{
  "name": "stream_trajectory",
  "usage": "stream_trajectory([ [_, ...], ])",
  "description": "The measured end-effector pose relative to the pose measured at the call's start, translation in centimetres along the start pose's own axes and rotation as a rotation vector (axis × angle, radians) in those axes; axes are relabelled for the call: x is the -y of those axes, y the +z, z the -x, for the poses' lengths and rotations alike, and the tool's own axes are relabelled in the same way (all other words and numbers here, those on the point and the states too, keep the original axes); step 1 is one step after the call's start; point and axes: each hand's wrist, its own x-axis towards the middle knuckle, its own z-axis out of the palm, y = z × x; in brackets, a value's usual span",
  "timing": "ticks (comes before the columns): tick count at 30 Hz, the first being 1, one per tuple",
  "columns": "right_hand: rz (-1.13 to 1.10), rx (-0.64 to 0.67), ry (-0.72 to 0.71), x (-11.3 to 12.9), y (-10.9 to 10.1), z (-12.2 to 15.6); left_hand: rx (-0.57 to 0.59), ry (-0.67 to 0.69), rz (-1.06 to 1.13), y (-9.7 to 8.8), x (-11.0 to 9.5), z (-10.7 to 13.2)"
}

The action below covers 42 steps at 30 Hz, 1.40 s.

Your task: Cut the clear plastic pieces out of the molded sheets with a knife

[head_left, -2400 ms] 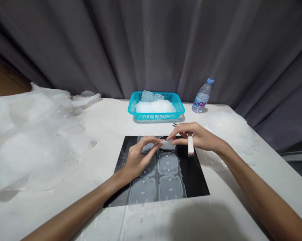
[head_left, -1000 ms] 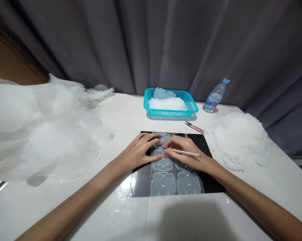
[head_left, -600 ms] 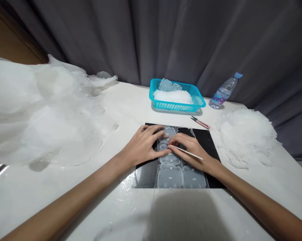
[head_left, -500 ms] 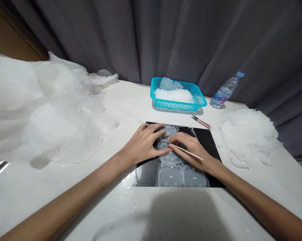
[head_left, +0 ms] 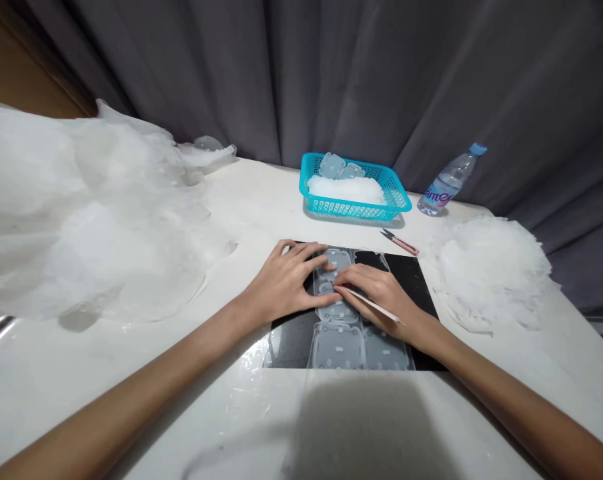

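A translucent plastic sheet of molded, rounded-square pieces (head_left: 337, 347) lies on a black mat (head_left: 291, 343). My left hand (head_left: 294, 277) rests on its left side, thumb and fingers spread, pressing around one piece. A thin white stick (head_left: 374, 305) is pinched in my right hand (head_left: 374, 290), slanting back over the hand. The stick's front end is hidden by my fingertips, which touch the sheet close to my left thumb. At the upper right of the sheet, one piece-shaped spot shows the black mat through it.
A turquoise basket (head_left: 354, 212) behind the mat holds white material and several translucent pieces. Pink-handled thread snips (head_left: 400, 242) and a water bottle (head_left: 449, 183) are at right. White, filmy heaps lie left (head_left: 96, 227) and right (head_left: 494, 267). A grey curtain (head_left: 331, 80) hangs behind.
The view has shifted very slightly. My right hand and the stick have moved only a little at the same spot; my left hand stays spread on the sheet.
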Motion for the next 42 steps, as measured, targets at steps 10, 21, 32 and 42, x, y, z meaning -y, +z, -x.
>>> stream_trajectory([
  [10,-0.045,0.052,0.062,0.4,-1.6,-0.4,0.009,0.050,-0.090,-0.5,0.1,-0.3],
  [21,0.041,0.018,-0.065,-0.7,-0.8,0.1,0.008,0.033,-0.087,-0.2,0.1,-0.1],
  [32,-0.042,0.075,-0.083,-1.5,-2.7,0.5,0.014,0.032,-0.056,-0.1,0.3,-0.3],
  [42,-0.108,0.024,-0.097,-2.1,-1.3,0.0,0.006,0.022,-0.039,-0.2,0.2,-0.4],
])
